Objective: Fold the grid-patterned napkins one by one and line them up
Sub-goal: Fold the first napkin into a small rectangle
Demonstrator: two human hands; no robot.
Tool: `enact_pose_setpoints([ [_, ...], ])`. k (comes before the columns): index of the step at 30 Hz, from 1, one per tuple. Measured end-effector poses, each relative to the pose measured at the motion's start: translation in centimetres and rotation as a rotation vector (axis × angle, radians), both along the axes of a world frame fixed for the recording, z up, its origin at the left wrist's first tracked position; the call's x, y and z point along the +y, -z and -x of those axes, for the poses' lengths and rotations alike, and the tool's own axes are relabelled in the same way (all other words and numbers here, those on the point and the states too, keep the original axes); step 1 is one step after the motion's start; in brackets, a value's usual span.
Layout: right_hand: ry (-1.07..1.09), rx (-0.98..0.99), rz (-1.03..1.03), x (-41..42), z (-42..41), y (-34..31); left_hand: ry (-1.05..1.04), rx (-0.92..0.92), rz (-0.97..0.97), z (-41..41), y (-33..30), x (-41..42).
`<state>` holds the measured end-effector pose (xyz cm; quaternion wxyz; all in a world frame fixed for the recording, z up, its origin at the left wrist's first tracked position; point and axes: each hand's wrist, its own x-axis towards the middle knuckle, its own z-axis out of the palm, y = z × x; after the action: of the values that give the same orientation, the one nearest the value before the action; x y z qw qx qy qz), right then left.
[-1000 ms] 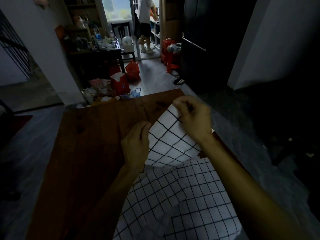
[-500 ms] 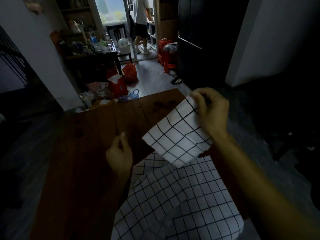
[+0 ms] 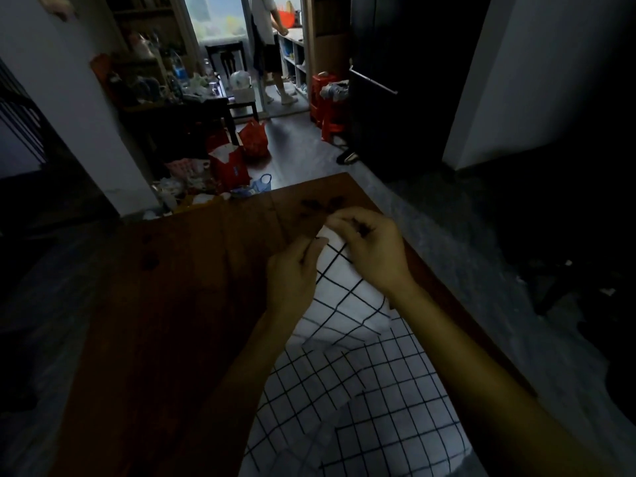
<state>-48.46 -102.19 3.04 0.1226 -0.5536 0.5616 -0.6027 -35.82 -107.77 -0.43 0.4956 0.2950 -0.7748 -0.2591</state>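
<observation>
A white napkin with a black grid [image 3: 344, 301] hangs lifted above the brown wooden table [image 3: 179, 304], near its far right corner. My right hand [image 3: 371, 249] pinches the napkin's top edge. My left hand [image 3: 292, 277] grips the same edge just to the left, close beside the right hand. Below them a pile of other grid-patterned napkins [image 3: 361, 407] lies rumpled on the table near me.
The table's right edge runs just past my right forearm, with grey floor beyond. Red bags [image 3: 230, 163] and clutter sit on the floor past the far edge. A person [image 3: 268, 46] stands in the lit doorway at the back. A dark cabinet [image 3: 395, 80] rises at the right.
My left hand had let go and dropped to the left; now it has come back up and grips the napkin's top edge beside my right hand. The napkin has moved slightly left.
</observation>
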Motion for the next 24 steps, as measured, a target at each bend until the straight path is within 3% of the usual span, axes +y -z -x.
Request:
enact_pose_setpoints([
  [12,0.155,-0.024,0.056,0.0,1.1,-1.0,-0.032,-0.117,0.061,-3.6,2.1,-1.3],
  [17,0.311,0.071,0.127,0.4,3.8,-3.0,-0.186,-0.264,-0.111,-5.8,4.0,-2.0],
  [21,0.299,0.2,0.154,0.4,4.7,-3.4,-0.357,-0.164,-0.105,-5.4,3.0,-1.7],
  [24,0.23,0.312,0.111,0.1,3.7,-2.1,-0.171,-0.113,-0.117,-3.1,0.7,-1.3],
])
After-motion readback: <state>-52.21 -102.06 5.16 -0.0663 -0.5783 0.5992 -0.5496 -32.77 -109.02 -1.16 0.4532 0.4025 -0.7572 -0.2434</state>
